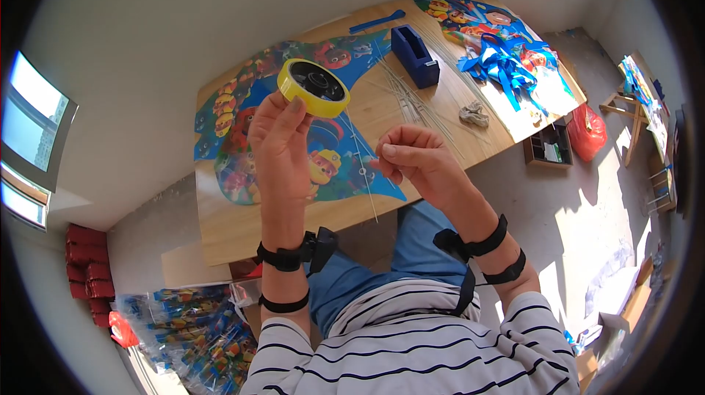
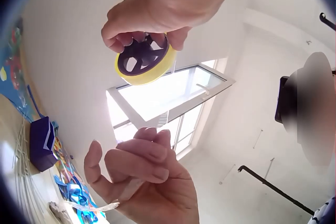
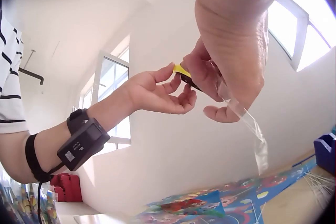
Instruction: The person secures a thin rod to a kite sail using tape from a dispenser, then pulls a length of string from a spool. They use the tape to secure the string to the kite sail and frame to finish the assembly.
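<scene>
Dangling clear tape (image 3: 260,149) is pinched by the right grip (image 1: 420,158), a yellow roll (image 1: 314,88) by the left grip (image 1: 281,131).

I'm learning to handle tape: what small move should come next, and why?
Probably draw the right hand slightly away from the tape roll: the left hand grips the roll, while the right holds a clear strip whose tail hangs loose.

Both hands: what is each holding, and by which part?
Left hand grips yellow tape roll by its edge; right hand holds a clear strip partway along.
</scene>
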The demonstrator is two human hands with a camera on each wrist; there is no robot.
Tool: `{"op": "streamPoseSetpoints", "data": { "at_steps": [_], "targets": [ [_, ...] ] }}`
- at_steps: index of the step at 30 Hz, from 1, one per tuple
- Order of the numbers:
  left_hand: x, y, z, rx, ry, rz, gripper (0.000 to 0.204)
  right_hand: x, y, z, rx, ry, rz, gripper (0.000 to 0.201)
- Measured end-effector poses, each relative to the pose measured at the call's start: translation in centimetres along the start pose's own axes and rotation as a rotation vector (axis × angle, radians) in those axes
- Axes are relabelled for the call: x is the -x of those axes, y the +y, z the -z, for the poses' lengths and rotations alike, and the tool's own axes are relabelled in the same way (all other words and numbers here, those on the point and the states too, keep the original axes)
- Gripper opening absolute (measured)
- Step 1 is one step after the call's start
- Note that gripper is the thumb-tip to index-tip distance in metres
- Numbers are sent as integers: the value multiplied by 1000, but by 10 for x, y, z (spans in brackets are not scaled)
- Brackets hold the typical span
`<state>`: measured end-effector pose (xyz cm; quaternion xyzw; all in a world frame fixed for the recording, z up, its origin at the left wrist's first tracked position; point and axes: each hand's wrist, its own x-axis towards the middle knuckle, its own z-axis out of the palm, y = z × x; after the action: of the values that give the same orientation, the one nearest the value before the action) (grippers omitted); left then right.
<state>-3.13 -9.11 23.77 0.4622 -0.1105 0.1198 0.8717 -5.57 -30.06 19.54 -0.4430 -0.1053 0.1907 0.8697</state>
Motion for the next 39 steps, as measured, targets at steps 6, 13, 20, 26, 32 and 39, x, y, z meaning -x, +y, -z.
{"op": "streamPoseSetpoints", "data": {
  "at_steps": [6,13,20,26,32,39],
  "targets": [
    [-2,-7,10,56,53,42,9,5,2,-10,43,113,29,16],
    [-2,-16,18,20,53,56,12,15,-3,-17,241,207,88,15],
    [3,-20,19,-15,73,56,15,23,-8,-24,365,268,170,14],
    [10,-13,8,82,89,147,14,18,-5,-13,438,294,190,12],
    [17,-12,11,200,83,269,21,16,-3,-12,424,285,233,12],
    [25,-15,15,343,33,456,33,16,-3,-10,432,187,312,23]
  ]
}}
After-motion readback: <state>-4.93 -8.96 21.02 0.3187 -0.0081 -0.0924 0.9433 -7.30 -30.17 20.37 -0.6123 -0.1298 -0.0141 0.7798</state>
